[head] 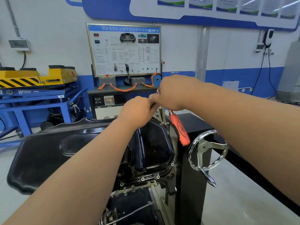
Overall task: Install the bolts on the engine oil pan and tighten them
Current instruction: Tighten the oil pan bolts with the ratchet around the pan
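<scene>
Now my right hand (172, 93) curls round the metal end of the ratchet (180, 129), its orange handle hanging below my wrist. My left hand (138, 109) bunches its fingers against it; I cannot tell what they pinch. Beneath both hands sits the black oil pan (152, 143), with bolts (142, 179) along its near flange.

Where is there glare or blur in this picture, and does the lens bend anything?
Head view: glare streaks cross the wall posters; bright reflections sit on the black oil pan and the chrome handwheel; the left hand and right hand look soft where they meet at the wrench; the wide lens makes the wall pipe lean.
</scene>
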Demonstrator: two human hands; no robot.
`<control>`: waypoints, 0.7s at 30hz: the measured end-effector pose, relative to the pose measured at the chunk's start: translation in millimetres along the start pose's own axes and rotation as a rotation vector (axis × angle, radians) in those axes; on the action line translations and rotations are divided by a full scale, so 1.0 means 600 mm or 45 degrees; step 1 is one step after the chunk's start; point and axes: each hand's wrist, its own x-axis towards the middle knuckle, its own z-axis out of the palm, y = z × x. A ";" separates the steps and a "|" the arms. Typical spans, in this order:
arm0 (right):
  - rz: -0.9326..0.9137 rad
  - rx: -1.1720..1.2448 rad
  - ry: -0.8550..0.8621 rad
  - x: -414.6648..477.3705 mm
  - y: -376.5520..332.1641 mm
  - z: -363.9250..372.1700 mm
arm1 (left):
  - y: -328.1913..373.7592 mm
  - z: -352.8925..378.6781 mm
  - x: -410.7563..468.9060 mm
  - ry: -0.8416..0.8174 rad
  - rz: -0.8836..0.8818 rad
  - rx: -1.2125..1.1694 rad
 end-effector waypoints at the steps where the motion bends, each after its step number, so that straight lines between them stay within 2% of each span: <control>1: -0.082 -0.033 -0.033 -0.007 0.006 -0.004 | 0.001 0.000 -0.002 -0.011 0.029 0.022; 3: -0.223 -0.218 -0.022 -0.018 0.019 -0.012 | 0.006 -0.001 -0.004 -0.045 0.077 0.051; 5: -0.336 -0.415 0.079 -0.018 0.024 -0.015 | 0.009 -0.001 -0.004 -0.069 0.097 0.071; 7: -0.370 -0.438 0.170 -0.011 0.019 -0.010 | 0.006 -0.001 -0.006 -0.071 0.063 0.034; 10: -0.190 -0.231 0.224 -0.005 0.003 -0.004 | -0.001 -0.001 -0.009 -0.046 -0.007 -0.074; 12: 0.037 0.022 0.085 -0.006 -0.007 -0.004 | 0.000 -0.003 -0.007 -0.039 -0.045 -0.075; 14: 0.177 0.203 -0.017 -0.007 -0.016 0.002 | 0.005 -0.006 0.000 -0.134 -0.096 0.031; 16: 0.126 0.063 0.007 -0.009 -0.020 0.002 | 0.007 -0.001 0.001 -0.146 -0.102 0.062; 19: -0.163 -0.400 0.094 -0.013 -0.003 -0.013 | 0.010 0.006 -0.003 -0.104 0.014 0.009; 21: -0.339 -0.575 0.147 -0.017 0.007 -0.020 | 0.013 0.008 -0.003 -0.127 0.023 -0.020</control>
